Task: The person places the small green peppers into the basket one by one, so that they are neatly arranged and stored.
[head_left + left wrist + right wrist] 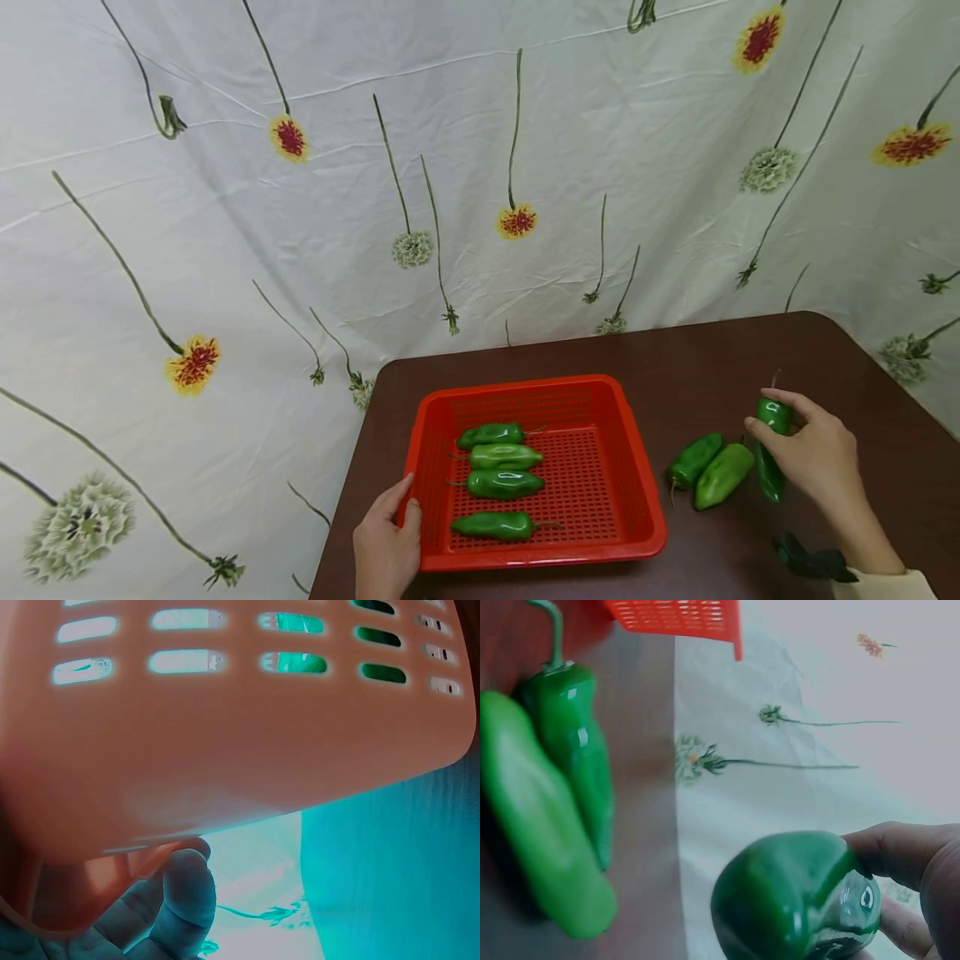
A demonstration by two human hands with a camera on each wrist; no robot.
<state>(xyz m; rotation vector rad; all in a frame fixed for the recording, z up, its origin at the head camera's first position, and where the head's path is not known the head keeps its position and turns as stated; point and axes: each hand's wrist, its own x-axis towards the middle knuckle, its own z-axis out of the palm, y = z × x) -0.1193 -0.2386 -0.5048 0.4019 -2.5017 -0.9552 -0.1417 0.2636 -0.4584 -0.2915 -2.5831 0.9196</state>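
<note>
My left hand (388,542) grips the left rim of a red plastic basket (637,500). In the left wrist view, fingertips (187,885) curl at the rim of the basket (225,757), tinted orange there. Several green peppers (506,483) lie crosswise inside it, in its left half. Right of the basket, my right hand (821,446) pinches a dark green pepper (771,479) between thumb and fingers, its stem pointing away. The right wrist view shows this glossy pepper (795,900) end-on. Beside it lie a darker green pepper (694,461) and a lighter green pepper (723,477).
The dark brown table (697,358) carries the basket and the loose peppers. A pale cloth (330,250) printed with flowers hangs behind and left of it. A dark band (813,560) lies at my right wrist, by a cream sleeve (885,586).
</note>
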